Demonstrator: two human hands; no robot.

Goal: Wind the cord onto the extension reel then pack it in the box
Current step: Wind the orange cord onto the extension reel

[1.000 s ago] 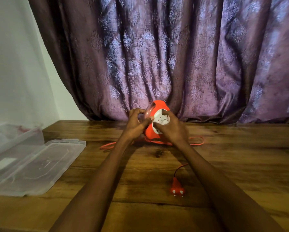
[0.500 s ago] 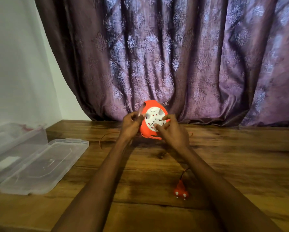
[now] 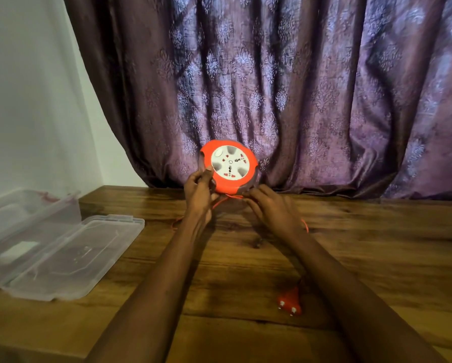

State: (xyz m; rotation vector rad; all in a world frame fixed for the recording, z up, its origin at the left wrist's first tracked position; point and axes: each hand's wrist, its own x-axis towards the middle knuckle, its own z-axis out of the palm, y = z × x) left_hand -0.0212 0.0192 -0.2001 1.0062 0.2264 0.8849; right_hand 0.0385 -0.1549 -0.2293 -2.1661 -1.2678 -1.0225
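An orange extension reel (image 3: pixel 229 166) with a white socket face is held upright above the far part of the wooden table, its face towards me. My left hand (image 3: pixel 200 195) grips its lower left rim. Just below the reel my right hand (image 3: pixel 270 208) pinches the thin orange cord (image 3: pixel 221 201). The cord trails under my right wrist, shows again at the wrist's right side, and ends at the orange plug (image 3: pixel 290 301) lying on the table near me. A clear plastic box (image 3: pixel 28 218) stands open at the left, its lid (image 3: pixel 70 255) flat on the table.
A purple patterned curtain (image 3: pixel 285 87) hangs close behind the reel along the table's far edge. A white wall (image 3: pixel 31 100) is at the left. The wooden table (image 3: pixel 377 244) stretches out to the right of my arms.
The reel has turned its white face squarely towards me and sits higher. My right hand left the reel's face and dropped below it onto the cord. Less loose cord lies on the table.
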